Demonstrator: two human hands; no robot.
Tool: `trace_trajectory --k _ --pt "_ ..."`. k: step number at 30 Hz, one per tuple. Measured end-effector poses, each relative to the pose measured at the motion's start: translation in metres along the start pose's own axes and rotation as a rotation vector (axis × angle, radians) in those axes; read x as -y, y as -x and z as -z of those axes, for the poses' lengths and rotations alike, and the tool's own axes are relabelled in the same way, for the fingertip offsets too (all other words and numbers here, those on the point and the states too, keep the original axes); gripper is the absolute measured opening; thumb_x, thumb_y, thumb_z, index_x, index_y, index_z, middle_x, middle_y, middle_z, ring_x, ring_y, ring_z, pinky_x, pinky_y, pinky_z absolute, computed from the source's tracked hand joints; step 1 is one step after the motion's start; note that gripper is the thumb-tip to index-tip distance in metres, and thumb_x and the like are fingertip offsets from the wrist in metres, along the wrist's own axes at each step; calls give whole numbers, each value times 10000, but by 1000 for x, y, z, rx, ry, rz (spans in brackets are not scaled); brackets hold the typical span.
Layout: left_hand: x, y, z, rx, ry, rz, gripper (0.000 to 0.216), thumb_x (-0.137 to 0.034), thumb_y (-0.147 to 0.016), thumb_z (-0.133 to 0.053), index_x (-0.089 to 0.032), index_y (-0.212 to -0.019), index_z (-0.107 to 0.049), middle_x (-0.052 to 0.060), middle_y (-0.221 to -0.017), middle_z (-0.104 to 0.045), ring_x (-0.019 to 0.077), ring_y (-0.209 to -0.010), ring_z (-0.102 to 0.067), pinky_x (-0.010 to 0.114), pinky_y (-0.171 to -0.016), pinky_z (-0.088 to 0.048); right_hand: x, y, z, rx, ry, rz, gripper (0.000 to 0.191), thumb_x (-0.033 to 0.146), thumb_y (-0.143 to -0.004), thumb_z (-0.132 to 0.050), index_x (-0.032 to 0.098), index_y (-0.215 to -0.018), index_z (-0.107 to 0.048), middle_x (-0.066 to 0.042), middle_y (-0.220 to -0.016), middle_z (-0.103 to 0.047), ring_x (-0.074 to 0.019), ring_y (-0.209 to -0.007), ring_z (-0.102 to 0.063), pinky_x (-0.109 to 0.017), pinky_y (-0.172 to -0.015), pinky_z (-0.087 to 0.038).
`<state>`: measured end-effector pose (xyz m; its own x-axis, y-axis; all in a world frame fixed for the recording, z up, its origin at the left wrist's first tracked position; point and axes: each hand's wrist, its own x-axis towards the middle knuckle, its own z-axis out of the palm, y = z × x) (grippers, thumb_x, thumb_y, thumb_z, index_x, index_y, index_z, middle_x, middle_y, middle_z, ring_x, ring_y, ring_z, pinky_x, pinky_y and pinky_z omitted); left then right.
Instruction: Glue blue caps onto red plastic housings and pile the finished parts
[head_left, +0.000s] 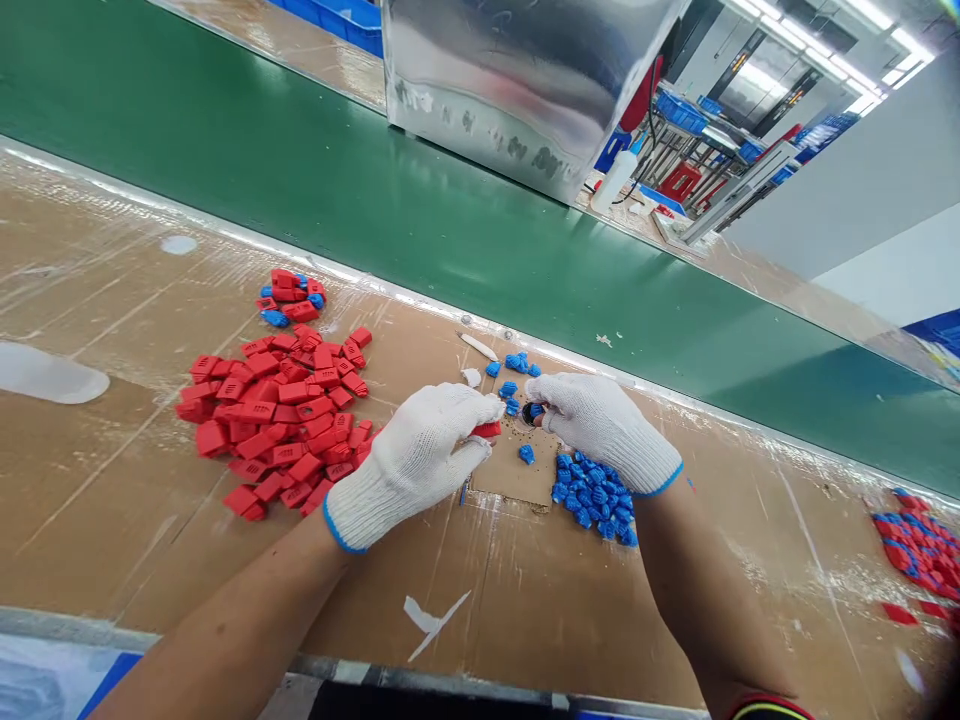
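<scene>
One red block (pixel 487 429) is clamped between the thumb and fingers of the left hand (pixel 424 445), poking out toward the right hand (pixel 600 415). The right hand's fingertips pinch a small dark and blue piece (pixel 532 413), near the block. Loose blue pieces (pixel 517 362) lie toward the table's (pixel 360 610) far edge; a blue pile (pixel 594 497) lies just nearside of the right hand. Left of the left hand, a red pile (pixel 289 405) spreads between the far and near edges.
</scene>
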<state>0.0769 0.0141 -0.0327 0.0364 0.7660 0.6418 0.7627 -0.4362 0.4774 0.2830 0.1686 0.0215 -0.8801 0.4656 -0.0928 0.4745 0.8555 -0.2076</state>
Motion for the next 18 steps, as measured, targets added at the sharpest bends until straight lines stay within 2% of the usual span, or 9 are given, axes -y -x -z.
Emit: trace_trajectory --k 7,11,18 --pt "1 0 1 27 -57 -3 256 -70 -902 -618 -173 -1108 -728 84 -991 -817 263 -880 -760 389 -778 -589 4 -9 7 129 10 19 226 65 -858 -590 242 -947 -700 -21 -948 -746 -189 -881 -638 -292 -728 -344" --pt "3 1 0 46 -63 29 271 -68 -881 -640 -201 -1094 -739 73 -1000 -811 257 -877 -750 384 -788 -578 1 -9 8 116 -2 43 211 87 -883 -598 244 -972 -708 -21 -944 -743 -189 -872 -631 -291 -727 -349" --pt "4 1 1 59 -68 40 265 -80 -890 -645 -201 -1104 -745 72 -996 -797 242 -855 -733 374 -781 -580 -1 -7 4 37 24 56 154 84 -835 -617 232 -862 -651 0 -811 -655 -164 -751 -538 -286 -677 -322"
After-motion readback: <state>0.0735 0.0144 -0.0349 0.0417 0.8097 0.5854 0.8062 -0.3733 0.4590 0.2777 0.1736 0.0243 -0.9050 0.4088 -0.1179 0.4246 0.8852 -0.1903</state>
